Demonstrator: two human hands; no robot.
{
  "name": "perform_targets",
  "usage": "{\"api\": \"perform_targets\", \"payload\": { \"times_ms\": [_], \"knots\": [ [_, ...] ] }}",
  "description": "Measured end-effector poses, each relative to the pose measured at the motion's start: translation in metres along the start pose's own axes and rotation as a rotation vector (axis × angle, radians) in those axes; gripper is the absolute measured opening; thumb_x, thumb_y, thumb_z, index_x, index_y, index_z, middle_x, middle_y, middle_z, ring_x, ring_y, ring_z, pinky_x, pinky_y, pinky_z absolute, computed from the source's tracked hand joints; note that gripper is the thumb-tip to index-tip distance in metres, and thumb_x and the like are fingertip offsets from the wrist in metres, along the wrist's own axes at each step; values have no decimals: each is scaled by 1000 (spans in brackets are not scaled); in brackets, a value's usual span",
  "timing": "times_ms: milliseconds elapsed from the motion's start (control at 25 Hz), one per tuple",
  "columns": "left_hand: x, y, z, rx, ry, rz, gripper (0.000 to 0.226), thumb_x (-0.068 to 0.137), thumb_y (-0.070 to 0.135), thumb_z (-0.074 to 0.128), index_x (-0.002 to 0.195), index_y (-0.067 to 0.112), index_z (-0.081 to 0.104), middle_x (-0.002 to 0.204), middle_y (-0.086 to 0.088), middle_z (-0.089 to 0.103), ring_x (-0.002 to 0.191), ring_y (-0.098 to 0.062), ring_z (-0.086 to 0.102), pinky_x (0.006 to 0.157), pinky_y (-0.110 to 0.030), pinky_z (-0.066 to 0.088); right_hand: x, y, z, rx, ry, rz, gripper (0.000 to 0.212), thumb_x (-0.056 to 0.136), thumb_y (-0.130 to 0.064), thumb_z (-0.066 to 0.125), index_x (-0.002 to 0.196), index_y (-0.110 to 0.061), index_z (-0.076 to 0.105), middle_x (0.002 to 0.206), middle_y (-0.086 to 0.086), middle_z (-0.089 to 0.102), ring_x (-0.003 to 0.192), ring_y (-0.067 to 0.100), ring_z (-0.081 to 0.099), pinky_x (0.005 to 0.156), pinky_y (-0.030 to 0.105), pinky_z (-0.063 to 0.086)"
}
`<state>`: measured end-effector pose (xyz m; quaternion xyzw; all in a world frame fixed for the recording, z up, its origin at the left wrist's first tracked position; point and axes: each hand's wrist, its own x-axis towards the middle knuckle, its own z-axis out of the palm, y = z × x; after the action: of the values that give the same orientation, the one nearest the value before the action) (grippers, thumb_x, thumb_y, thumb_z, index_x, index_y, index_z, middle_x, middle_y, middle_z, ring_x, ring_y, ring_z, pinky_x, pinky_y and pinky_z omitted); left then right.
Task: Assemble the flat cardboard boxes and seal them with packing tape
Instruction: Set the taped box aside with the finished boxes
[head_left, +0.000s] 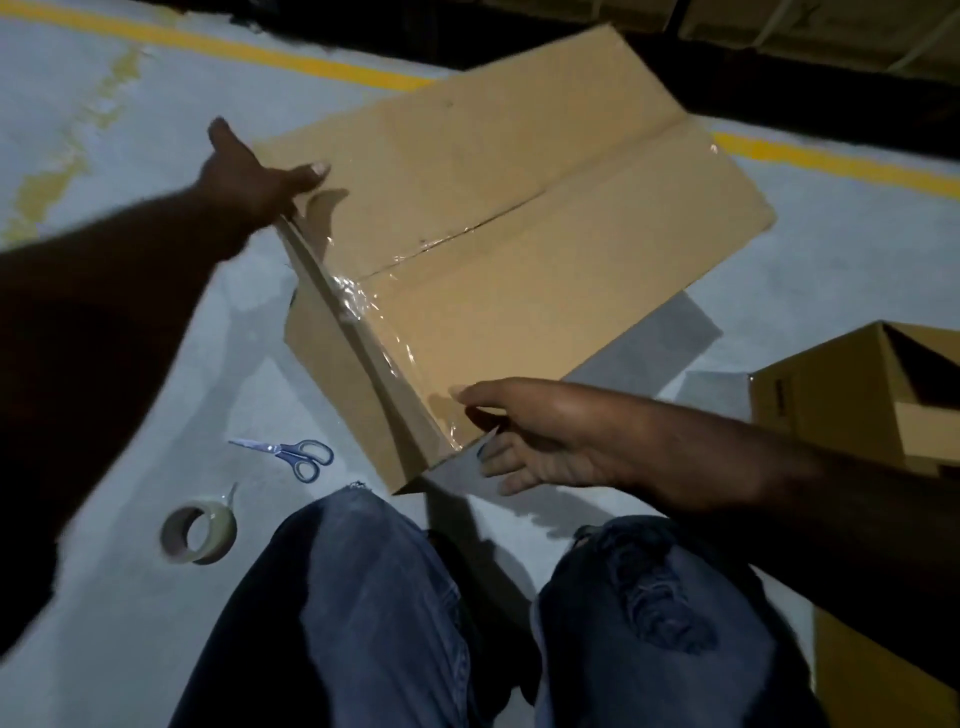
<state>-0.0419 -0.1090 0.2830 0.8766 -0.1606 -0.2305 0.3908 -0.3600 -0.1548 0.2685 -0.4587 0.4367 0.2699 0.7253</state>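
- Honestly, no text, brand, number or sign in this shot can be read.
- The closest thing is a small dark mark (777, 393) on the side of the open box (831, 421) at the right edge. It looks like print, but it's too small and blurry to make out.
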Motion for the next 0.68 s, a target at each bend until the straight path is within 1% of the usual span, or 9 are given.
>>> {"api": "perform_targets", "payload": {
  "times_ms": [40, 80, 160, 200, 320, 400, 520, 600, 680],
  "knots": [
    [-2, -9, 12, 11, 29, -19, 110, 67, 56, 86, 147, 9, 25, 142, -16, 47, 122, -29, 55, 96, -45, 54, 0, -5, -3, -52, -19, 5, 57, 98, -53, 51, 137, -12, 51, 134, 19, 54, 125, 33, 54, 103, 43, 46],
    [-15, -14, 25, 10, 27, -28, 103, 72, 52, 84, 146, 10, 26, 142, -14, 48, 124, -29, 55, 99, -43, 52, 2, -11, -10, -123, 24, -17, 56, 98, -55, 49, 132, -10, 55, 130, 17, 60, 118, 31, 59, 103, 44, 47],
    [-32, -26, 52, -38, 26, -28, 95, 82, 47, 77, 151, 10, 22, 149, -14, 44, 133, -29, 48, 107, -33, 43, 2, -19, -33, -277, 230, -105, 47, 99, -56, 48, 113, -13, 61, 113, 9, 68, 100, 26, 68, 97, 43, 51],
    [-37, -32, 62, -51, 55, -50, 93, 88, 46, 72, 153, 7, 18, 153, -15, 40, 137, -29, 44, 108, -29, 39, 4, -21, -50, -305, 330, -141, 44, 99, -56, 49, 111, -15, 59, 110, 7, 68, 98, 26, 68, 95, 44, 53],
    [-39, -39, 81, -86, 139, -140, 87, 96, 45, 61, 157, 5, 13, 157, -17, 33, 142, -32, 39, 114, -37, 37, 13, -30, -112, -248, 601, -194, 47, 98, -52, 52, 125, -13, 54, 122, 10, 58, 105, 31, 62, 95, 46, 52],
    [-44, -36, 91, -105, 191, -164, 76, 101, 39, 54, 157, 6, 14, 159, -17, 30, 143, -32, 38, 113, -35, 35, 19, -45, -159, -227, 848, -243, 54, 97, -48, 55, 131, -6, 51, 136, 16, 52, 115, 35, 55, 95, 44, 49],
    [-50, -30, 103, -121, 276, -206, 63, 106, 33, 44, 157, 9, 15, 160, -14, 29, 143, -30, 37, 110, -31, 35, 22, -76, -229, -297, 1200, -271, 82, 92, -49, 63, 151, -4, 28, 152, 19, 38, 135, 37, 43, 104, 44, 45],
    [-52, -26, 107, -112, 317, -214, 59, 107, 31, 40, 157, 10, 16, 160, -13, 28, 144, -28, 36, 109, -30, 34, 24, -94, -268, -419, 1278, -242, 88, 89, -55, 65, 150, -4, 30, 152, 20, 38, 137, 38, 42, 106, 46, 44],
    [-49, -29, 109, -108, 329, -210, 58, 108, 31, 39, 157, 10, 16, 160, -13, 28, 145, -28, 35, 109, -29, 33, 27, -108, -300, -506, 1285, -219, 93, 87, -60, 66, 150, -2, 31, 151, 22, 38, 135, 40, 43, 102, 46, 45]
  ]
}}
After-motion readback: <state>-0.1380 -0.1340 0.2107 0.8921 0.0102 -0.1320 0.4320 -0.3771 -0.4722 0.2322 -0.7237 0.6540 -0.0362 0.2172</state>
